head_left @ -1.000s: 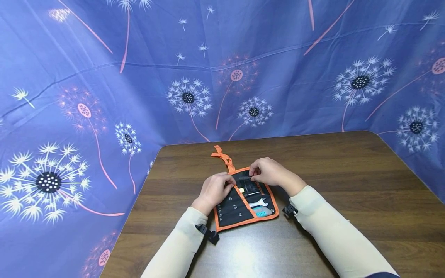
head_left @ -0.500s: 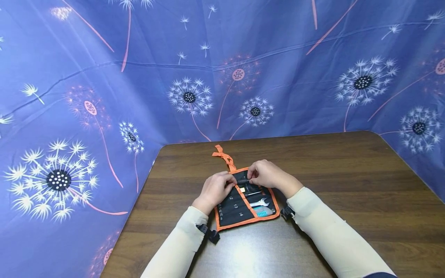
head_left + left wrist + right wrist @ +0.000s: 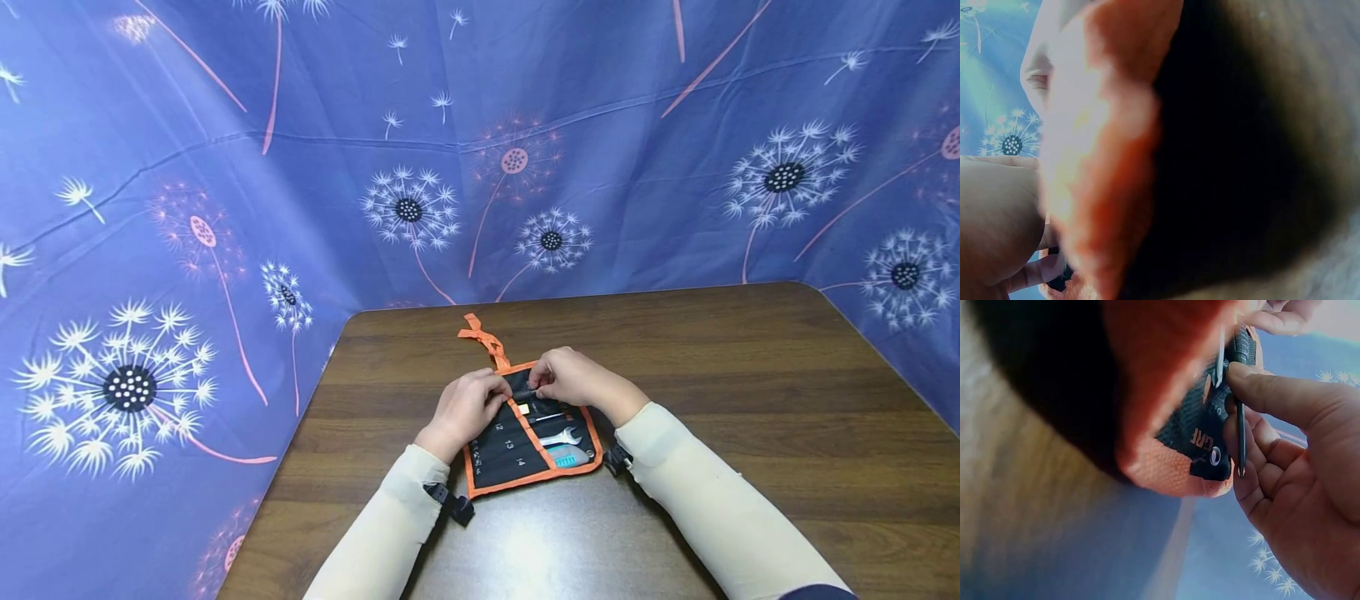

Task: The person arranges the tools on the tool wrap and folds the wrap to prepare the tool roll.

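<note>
A black tool pouch (image 3: 495,471) with orange edging lies spread on the table. At its middle orange band, my left hand (image 3: 465,410) pinches the pocket edge between thumb and fingers. My right hand (image 3: 581,382) pinches a screwdriver (image 3: 1240,440) by its shaft; the ribbed black handle points toward the left hand and the tip is bare in the right wrist view. Lower in the pouch sit a thin metal shaft (image 3: 546,417), an open-end wrench (image 3: 560,437) and a teal-and-grey tool (image 3: 567,456), their other ends hidden in pockets. The left wrist view is mostly blurred orange edging and black cloth.
Orange tie straps (image 3: 483,337) trail from the pouch's far edge onto the brown wooden table (image 3: 712,358). Behind the table hangs a blue dandelion-print cloth (image 3: 637,183). A black wrist camera (image 3: 459,508) sits beside the pouch's near left corner.
My right hand has shifted slightly left and nearer with the screwdriver, bringing its handle toward my left fingers. My left hand keeps its place at the pocket edge.
</note>
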{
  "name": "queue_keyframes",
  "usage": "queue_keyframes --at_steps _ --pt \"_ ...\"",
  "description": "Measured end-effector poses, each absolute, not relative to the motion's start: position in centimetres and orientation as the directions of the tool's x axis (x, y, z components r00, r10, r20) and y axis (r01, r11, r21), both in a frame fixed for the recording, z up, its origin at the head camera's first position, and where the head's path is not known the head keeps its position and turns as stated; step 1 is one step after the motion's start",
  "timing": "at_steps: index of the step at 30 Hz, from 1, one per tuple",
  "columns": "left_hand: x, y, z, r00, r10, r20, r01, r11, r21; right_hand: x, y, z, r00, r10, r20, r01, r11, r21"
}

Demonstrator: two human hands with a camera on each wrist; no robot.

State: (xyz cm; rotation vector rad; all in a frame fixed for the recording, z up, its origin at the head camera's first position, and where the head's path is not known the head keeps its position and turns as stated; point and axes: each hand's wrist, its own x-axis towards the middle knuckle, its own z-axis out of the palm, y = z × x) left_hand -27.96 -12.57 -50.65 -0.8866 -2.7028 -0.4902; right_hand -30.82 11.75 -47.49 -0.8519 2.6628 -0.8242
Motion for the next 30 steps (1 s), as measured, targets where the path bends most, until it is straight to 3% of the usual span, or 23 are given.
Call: queue_keyframes --at_steps 30 --pt "-28.0 -12.7 -50.8 -0.764 0.576 0.29 0.641 0.727 0.246 -30.8 10.0 -47.9 -0.801 -0.592 -0.091 -0.46 0.704 -0.541"
